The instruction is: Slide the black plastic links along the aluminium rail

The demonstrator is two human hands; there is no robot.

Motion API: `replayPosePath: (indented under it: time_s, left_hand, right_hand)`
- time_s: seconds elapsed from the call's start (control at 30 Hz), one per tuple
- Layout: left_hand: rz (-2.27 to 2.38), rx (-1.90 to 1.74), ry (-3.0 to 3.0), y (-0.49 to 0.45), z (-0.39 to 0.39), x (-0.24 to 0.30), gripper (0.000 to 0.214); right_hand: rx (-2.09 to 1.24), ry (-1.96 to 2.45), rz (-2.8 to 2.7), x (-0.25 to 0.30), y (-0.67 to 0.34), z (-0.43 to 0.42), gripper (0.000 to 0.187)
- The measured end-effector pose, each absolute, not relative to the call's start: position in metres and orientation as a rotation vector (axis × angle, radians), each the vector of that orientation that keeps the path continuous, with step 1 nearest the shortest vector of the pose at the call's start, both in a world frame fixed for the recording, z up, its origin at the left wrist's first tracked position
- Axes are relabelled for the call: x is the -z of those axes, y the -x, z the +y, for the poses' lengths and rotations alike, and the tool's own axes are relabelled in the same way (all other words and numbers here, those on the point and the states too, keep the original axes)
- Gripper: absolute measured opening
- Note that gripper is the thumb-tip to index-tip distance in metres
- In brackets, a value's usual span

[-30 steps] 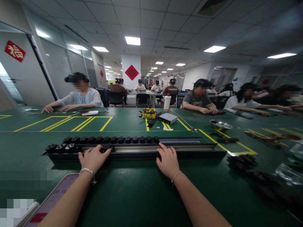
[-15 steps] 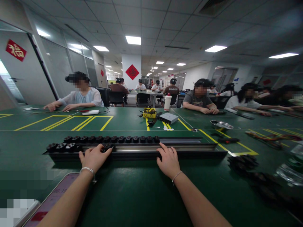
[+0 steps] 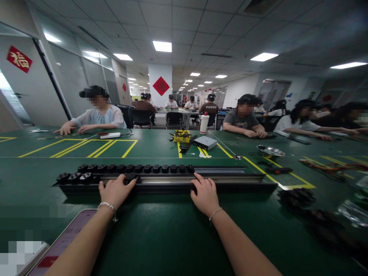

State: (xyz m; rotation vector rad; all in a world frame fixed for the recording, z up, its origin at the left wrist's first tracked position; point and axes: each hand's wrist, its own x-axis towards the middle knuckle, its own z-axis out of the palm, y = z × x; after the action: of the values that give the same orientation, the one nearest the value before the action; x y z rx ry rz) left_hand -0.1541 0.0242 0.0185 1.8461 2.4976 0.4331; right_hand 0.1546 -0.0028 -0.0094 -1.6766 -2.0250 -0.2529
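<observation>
A long black metal channel (image 3: 230, 188) lies across the table in front of me. At its left end sit a few black socket modules (image 3: 74, 176). My left hand (image 3: 115, 189) pinches one more black socket module (image 3: 131, 177) in the channel, thumb and fingers around it. Right of that module the silvery inside of the channel shows bare. My right hand (image 3: 204, 193) grips the channel's near wall, its index finger reaching over to the far edge. Just behind runs a second channel (image 3: 221, 170) with a row of black socket modules (image 3: 147, 168) filling most of it.
A phone (image 3: 67, 237) lies by my left forearm. To the right are a heap of dark parts (image 3: 297, 197), a clear plastic bottle (image 3: 355, 209) and a metal bowl (image 3: 270, 151). Farther back stand a grey box (image 3: 204, 143) and a white bottle (image 3: 204, 123). Other people sit opposite.
</observation>
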Motion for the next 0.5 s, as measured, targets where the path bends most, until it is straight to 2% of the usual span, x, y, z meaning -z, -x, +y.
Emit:
replayPosePath:
  time_s: [0.5]
  left_hand:
    - [2.443, -0.369, -1.887, 0.1576, 0.0218, -0.0224, 0.06]
  right_hand:
    - [0.257, 1.668, -2.014, 0.0113, -0.1545, -0.0023, 0.027]
